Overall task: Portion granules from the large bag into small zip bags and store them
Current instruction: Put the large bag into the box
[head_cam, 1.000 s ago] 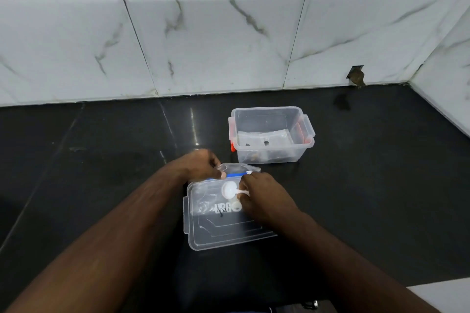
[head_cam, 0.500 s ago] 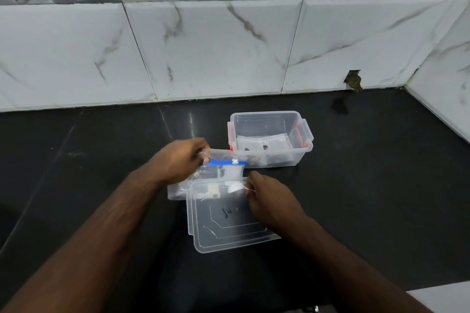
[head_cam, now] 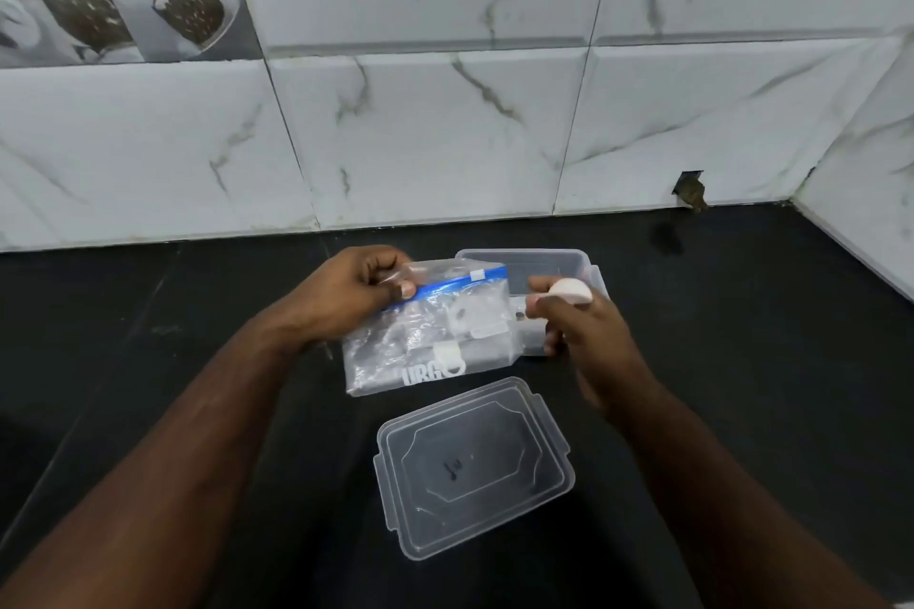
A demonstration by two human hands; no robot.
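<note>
Black countertop (head_cam: 742, 361), marble-tiled wall (head_cam: 445, 139)

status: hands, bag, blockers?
Left hand pinches zip bag top. Right hand holds white scoop. Lid lies below, apart.

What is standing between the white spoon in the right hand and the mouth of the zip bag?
Nothing visible blocks it. The right hand holds the white spoon just beside the right end of the zip bag, whose blue zip strip the left hand pinches. Whether the mouth is open cannot be told.
</note>
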